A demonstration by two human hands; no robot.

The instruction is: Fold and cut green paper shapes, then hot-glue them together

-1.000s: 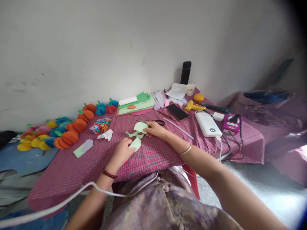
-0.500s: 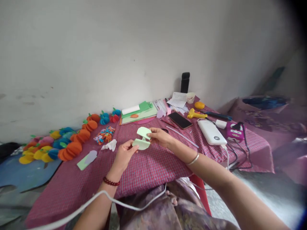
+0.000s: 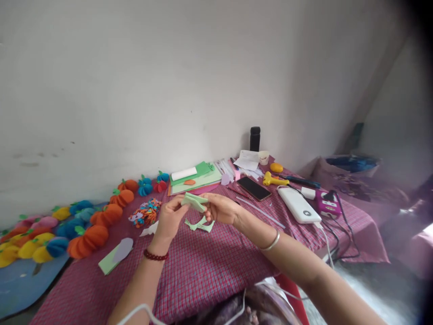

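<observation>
My left hand pinches the left end of some folded light green paper between thumb and fingers. At the paper's right end, my right hand is closed on it too, so both hands hold it just above the table. Beneath them, light green paper scraps with ragged, cut-out edges lie on the checked cloth. A white crumpled piece rests by my left wrist, partly hidden. Further left is a green folded strip with a lilac oval paper shape on top.
Several paper pumpkins line the left side beside a pile of colourful scraps. Paper sheets lie at the back. To the right are a phone, a yellow tool, a white power bank and a purple power strip.
The green paper pieces, spread apart in my hands before, are now brought together into a narrow stack. Green scraps now show on the cloth below. The view has tilted up slightly.
</observation>
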